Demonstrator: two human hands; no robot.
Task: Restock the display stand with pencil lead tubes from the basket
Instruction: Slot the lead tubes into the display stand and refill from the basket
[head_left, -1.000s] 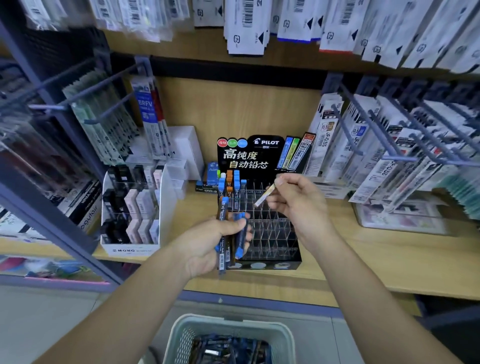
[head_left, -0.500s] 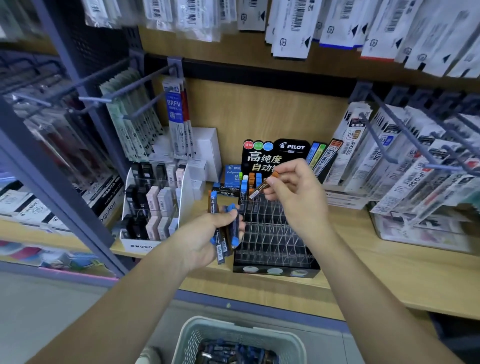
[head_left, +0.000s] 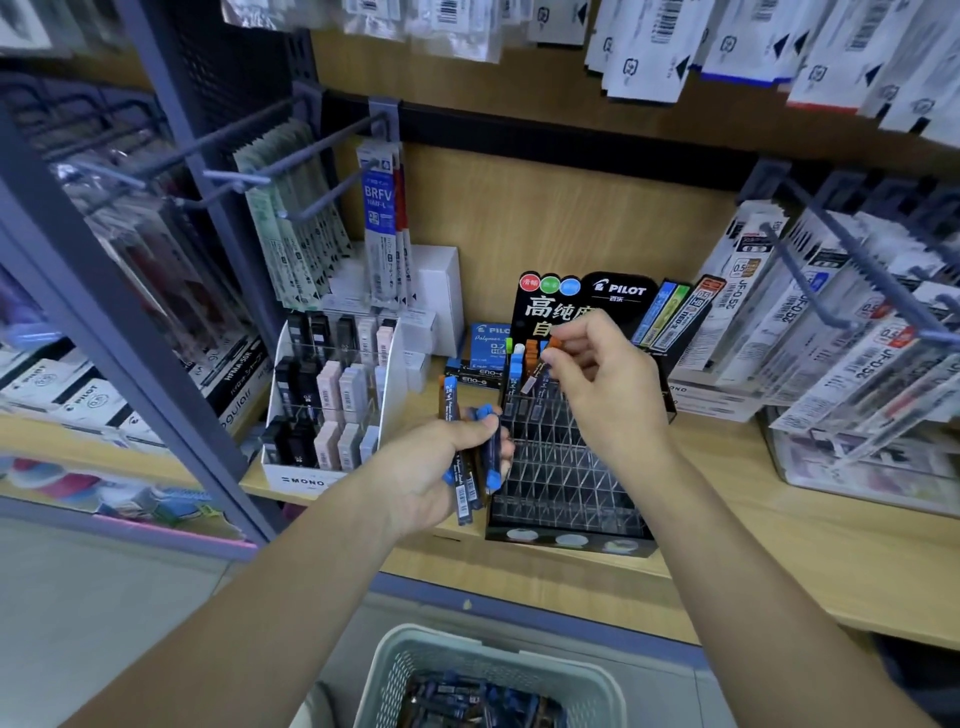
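Note:
The black Pilot display stand sits on the wooden shelf, its clear grid of slots mostly bare, with a few blue- and orange-capped tubes standing in the back rows. My left hand grips a bundle of blue-capped lead tubes just left of the stand. My right hand pinches a single orange-capped lead tube, tilted, over the stand's back rows. At the bottom edge stands the pale basket with several dark tubes inside.
A white Mono eraser display stands left of the stand. Metal hooks with hanging refill packs jut out at the left and right. A clear tray sits at the right. The wooden shelf edge runs in front.
My right hand has carried the single tube up and back over the stand's rear rows. The left hand keeps its bundle beside the stand. The view has shifted, moving the shelf rightward in frame.

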